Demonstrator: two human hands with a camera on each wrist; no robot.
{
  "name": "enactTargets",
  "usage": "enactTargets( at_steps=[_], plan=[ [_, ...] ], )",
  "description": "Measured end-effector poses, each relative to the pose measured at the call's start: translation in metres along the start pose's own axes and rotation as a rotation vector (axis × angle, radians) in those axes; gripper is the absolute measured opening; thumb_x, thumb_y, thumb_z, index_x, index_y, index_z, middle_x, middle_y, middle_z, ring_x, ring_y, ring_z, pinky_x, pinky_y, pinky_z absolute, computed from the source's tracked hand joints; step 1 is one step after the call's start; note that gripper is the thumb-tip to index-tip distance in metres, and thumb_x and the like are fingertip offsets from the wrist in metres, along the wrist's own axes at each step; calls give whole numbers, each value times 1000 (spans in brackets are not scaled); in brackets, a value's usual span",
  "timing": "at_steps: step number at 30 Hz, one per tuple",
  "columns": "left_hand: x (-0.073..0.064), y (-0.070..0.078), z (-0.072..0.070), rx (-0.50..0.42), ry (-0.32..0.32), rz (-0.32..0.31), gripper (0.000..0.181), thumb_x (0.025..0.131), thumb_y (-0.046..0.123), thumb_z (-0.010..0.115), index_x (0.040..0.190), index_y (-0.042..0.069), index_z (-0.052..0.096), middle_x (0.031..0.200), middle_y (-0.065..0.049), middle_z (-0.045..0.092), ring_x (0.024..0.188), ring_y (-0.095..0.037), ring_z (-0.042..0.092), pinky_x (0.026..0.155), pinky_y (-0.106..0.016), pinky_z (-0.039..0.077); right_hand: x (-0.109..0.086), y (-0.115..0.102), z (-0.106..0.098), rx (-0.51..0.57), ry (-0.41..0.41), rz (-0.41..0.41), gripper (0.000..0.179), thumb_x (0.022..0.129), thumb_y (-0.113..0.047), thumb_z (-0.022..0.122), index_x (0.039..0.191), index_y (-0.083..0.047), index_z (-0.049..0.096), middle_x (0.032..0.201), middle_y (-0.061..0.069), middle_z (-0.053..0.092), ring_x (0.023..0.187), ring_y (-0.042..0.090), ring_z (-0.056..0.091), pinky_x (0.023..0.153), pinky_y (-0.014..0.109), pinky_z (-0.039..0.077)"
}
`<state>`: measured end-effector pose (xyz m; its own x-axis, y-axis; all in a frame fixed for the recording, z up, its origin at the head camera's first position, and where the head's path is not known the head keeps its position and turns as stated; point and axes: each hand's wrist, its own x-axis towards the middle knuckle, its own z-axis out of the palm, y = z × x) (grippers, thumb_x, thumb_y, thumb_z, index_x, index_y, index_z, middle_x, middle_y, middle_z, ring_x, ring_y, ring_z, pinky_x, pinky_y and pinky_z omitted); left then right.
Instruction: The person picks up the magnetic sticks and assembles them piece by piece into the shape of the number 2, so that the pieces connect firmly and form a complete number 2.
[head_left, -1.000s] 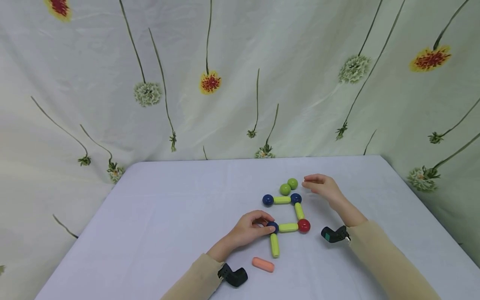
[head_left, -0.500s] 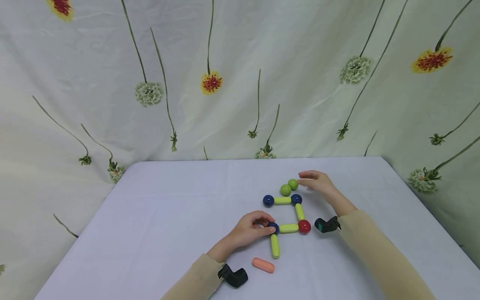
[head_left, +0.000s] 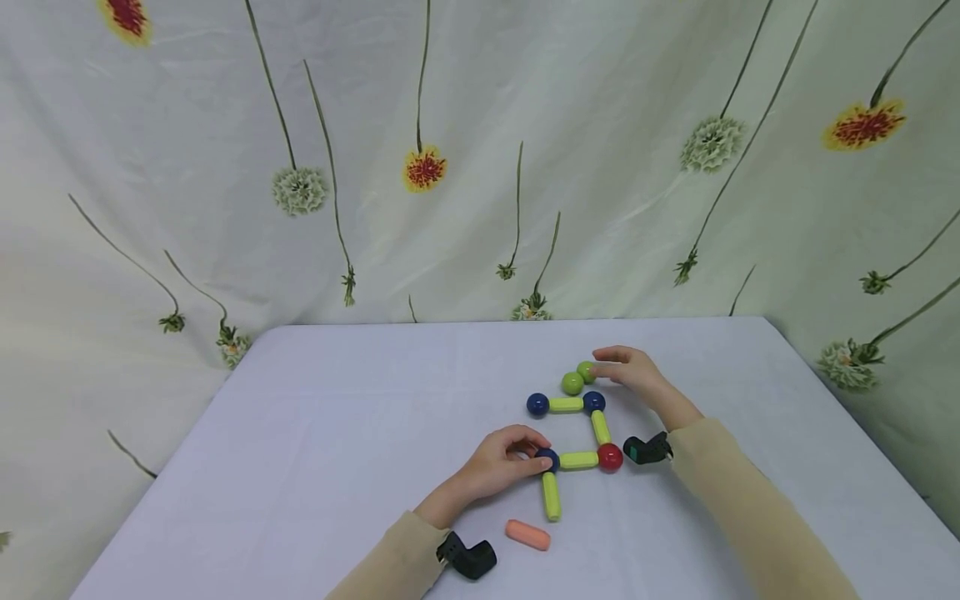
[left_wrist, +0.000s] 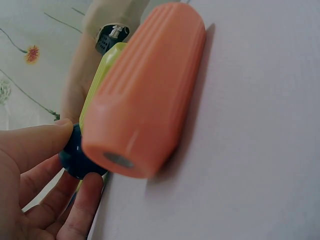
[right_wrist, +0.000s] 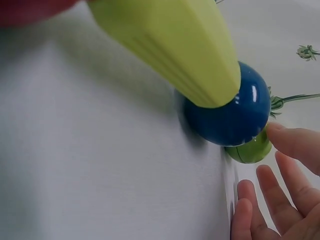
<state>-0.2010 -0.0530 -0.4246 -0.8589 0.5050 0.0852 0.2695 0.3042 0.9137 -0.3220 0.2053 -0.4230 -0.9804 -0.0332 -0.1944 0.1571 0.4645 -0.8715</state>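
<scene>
The right hand (head_left: 632, 372) has moved inward to the far green ball (head_left: 584, 372) over the past second, while the left hand (head_left: 498, 461) stays at its blue ball (left_wrist: 77, 157). The left pinches that ball between thumb and fingers; the right is open, fingers loosely extended, its contact with the green ball unclear. The near green ball (head_left: 572, 383) sits just beside the far one, beyond the chain of balls and yellow-green sticks (head_left: 578, 461) on the counter (head_left: 360, 417). A clumsy nudge could set either green ball rolling, and the right wrist camera (head_left: 643, 451), just beside the red ball (head_left: 610, 457), might knock the chain askew. Bare counter separates the green balls from the far edge; broad room opens leftward, while an orange stick (head_left: 528, 535) lies near the left hand.
</scene>
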Motion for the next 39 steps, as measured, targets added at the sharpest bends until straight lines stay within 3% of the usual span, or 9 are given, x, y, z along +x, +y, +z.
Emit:
enactTargets(
  at_steps=[16,25,39],
  plan=[
    [-1,2,0,-12,1,-4,22,87,11,67,105,-1,64,101,-10,62,95,-28,57,73,-20,46,0,5,2,-16,-40,-79,50,85,-19,69,129,0,52,132,21,50,122,36,45,100,49,36],
    [10,-30,4,1,14,-19,21,86,18,69,105,10,66,100,3,62,94,-17,57,74,-21,47,4,9,6,-48,-38,-118,49,85,-17,70,128,1,53,127,21,54,117,34,49,98,47,39],
    [12,-34,4,-17,12,1,21,85,17,70,105,11,66,100,3,62,93,-17,57,73,-22,47,4,9,7,-73,-27,-128,50,84,-16,71,128,1,53,124,20,56,113,33,52,95,43,43]
  ],
)
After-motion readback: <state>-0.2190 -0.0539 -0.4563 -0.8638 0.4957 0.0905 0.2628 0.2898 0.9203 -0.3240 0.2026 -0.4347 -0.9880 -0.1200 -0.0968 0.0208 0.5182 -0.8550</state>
